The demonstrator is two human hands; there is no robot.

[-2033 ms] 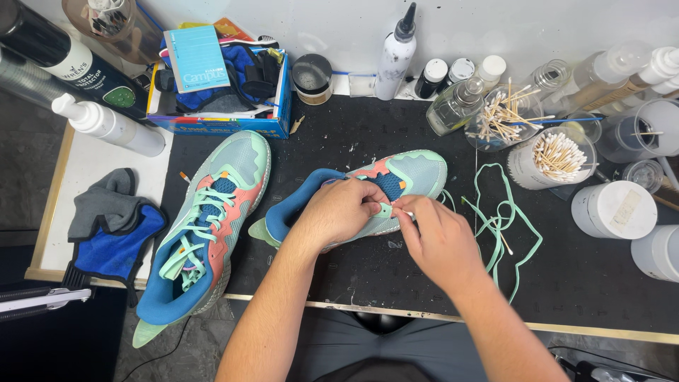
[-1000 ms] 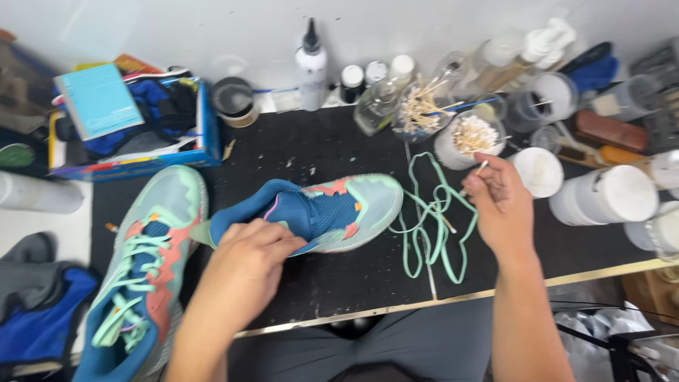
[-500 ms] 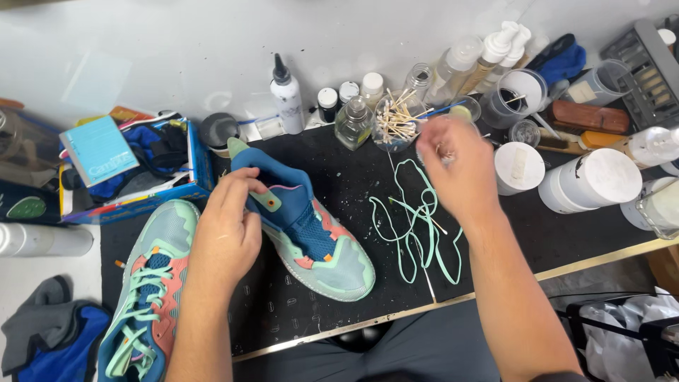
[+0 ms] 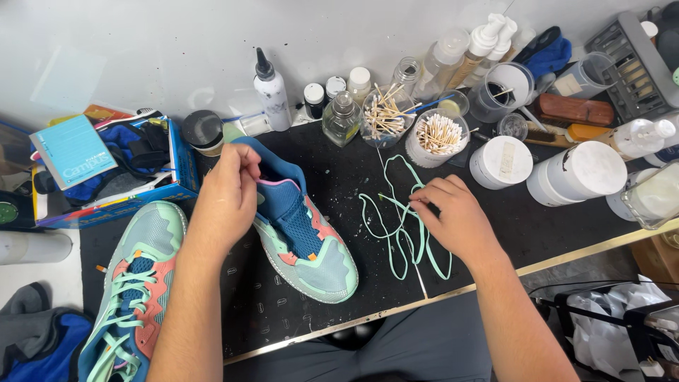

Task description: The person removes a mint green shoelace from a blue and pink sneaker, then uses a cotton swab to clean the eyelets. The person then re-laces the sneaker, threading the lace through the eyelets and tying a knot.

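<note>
A mint, blue and coral sneaker without laces (image 4: 305, 244) lies on the black mat (image 4: 353, 177), toe towards me. My left hand (image 4: 226, 194) grips its blue heel collar and tongue. My right hand (image 4: 453, 216) pinches a loose mint green shoelace (image 4: 396, 230) that lies in loops on the mat to the right of the shoe. A second matching sneaker (image 4: 134, 283), still laced, lies at the lower left.
A blue box (image 4: 106, 177) with cloths and a notebook sits at the back left. Bottles, jars of cotton swabs (image 4: 438, 138), white tubs (image 4: 576, 173) and brushes crowd the back and right. A grey and blue cloth (image 4: 35, 336) lies at the far left.
The lace came out of the shoe and was laid on the mat to the right. My left hand turned the unlaced shoe so its toe points towards me. My right hand dropped onto the lace.
</note>
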